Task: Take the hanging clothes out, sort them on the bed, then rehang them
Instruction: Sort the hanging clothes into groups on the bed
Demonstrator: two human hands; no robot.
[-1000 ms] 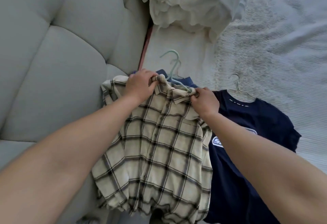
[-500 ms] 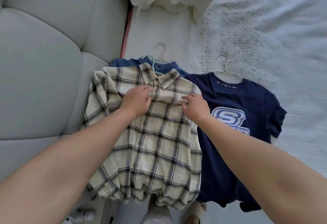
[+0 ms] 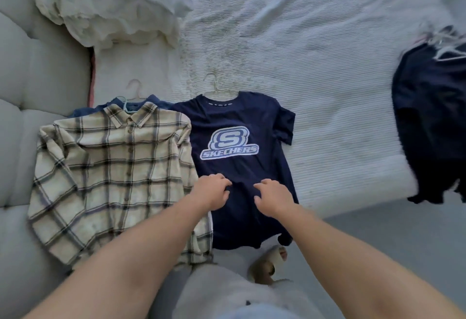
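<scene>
A navy t-shirt [image 3: 242, 172] with a pale printed logo lies flat on the bed [image 3: 315, 71], whose white cover is ribbed and rumpled. Its wire hanger [image 3: 216, 89] pokes out at the neck. Touching the t-shirt's left edge lies a cream plaid shirt [image 3: 113, 177] with buttons. The left hand [image 3: 213, 192] and right hand [image 3: 273, 196] rest on the t-shirt's lower half, fingers loosely curled, gripping nothing. Well right of the t-shirt, dark clothes [image 3: 431, 122] sit heaped.

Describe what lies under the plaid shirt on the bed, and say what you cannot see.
Under the plaid shirt, a blue garment peeks out by the collar, with a pale hanger hook above it. The rest of that garment is covered.
</scene>
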